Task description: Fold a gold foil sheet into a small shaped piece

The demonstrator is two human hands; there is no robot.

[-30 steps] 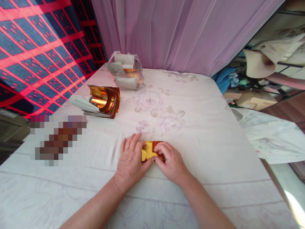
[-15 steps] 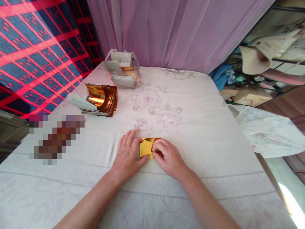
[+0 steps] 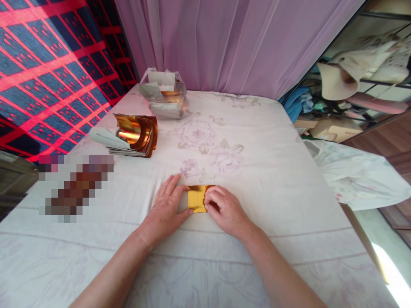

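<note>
1. Our left hand [image 3: 167,206] lies palm-down, thumb and forefinger spread at the left corners of the foil [image 3: 196,200].
2. Our right hand [image 3: 226,208] curls, pinching its right end.
3. Shiny gold, creased, it's on our cloth [image 3: 272,192].

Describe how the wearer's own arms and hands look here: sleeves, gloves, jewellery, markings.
Both the left hand and the right hand are ungloved, and no rings show on the visible fingers. The left forearm and right forearm are bare as far as the frame shows, without sleeve, watch, bracelet or evident marking. Nail details are too small to tell.
</note>
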